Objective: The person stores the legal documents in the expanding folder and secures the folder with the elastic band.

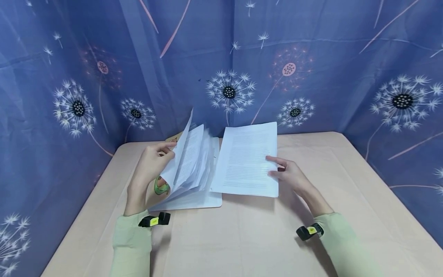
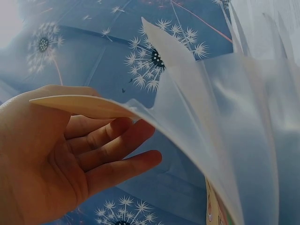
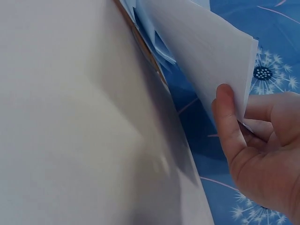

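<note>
A folder (image 1: 202, 200) with clear plastic sleeves and printed pages lies open on the table, several leaves fanned upright. Its cartoon-printed front cover (image 1: 161, 188) shows at the left. My left hand (image 1: 151, 163) pinches a raised white leaf (image 1: 185, 134) by its left edge. From the left wrist, the curved leaf (image 2: 93, 104) runs between thumb and fingers, with translucent sleeves (image 2: 239, 122) beyond. At the right, my right hand (image 1: 292, 176) pinches printed paper sheets (image 1: 247, 159) by their right edge, held tilted above the table. The right wrist view shows layered sheet edges (image 3: 252, 70) there.
A beige-covered table (image 1: 242, 238) extends beneath and in front of the folder. Behind and at both sides hangs a blue dandelion-patterned curtain (image 1: 194, 50). Each wrist wears a black strap-on camera, the left one (image 1: 154, 220) near the folder's lower edge.
</note>
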The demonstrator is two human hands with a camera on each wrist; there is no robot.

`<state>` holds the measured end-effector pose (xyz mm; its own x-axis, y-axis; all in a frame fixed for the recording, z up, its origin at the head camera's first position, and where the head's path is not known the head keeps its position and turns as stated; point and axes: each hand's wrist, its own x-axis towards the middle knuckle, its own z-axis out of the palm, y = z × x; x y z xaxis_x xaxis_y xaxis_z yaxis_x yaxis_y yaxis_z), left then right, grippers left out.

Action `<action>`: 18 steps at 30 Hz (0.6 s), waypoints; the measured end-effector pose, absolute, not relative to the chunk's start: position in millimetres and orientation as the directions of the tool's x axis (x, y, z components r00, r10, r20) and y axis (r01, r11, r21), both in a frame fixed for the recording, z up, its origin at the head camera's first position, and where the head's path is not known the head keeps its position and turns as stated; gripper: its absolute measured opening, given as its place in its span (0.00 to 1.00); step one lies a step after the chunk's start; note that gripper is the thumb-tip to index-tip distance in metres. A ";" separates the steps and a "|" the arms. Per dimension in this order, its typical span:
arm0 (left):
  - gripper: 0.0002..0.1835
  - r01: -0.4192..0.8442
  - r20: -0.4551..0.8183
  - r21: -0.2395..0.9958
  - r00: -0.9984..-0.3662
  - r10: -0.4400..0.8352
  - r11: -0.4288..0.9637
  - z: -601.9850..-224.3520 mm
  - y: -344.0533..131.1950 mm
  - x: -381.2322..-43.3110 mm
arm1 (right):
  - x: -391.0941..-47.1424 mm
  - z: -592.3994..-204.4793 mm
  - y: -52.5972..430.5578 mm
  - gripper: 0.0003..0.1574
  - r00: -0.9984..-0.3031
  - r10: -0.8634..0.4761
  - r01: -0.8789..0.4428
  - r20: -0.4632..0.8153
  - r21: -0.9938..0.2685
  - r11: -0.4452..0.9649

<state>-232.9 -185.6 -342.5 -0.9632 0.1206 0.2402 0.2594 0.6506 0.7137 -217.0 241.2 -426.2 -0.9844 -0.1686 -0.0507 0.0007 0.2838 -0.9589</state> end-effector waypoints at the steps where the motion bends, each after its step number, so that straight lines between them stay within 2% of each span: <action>1: 0.22 0.262 0.243 0.714 -0.962 0.121 0.649 -342.5 -185.4 -232.9 | -217.1 -427.4 240.1 0.40 -0.985 -0.168 0.002 -0.050 -0.961 0.278; 18: 0.21 0.285 0.266 0.713 -0.955 0.128 0.641 -342.9 -185.2 -232.6 | -218.8 -432.1 222.8 0.40 -0.982 -0.183 0.007 -0.051 -0.973 0.231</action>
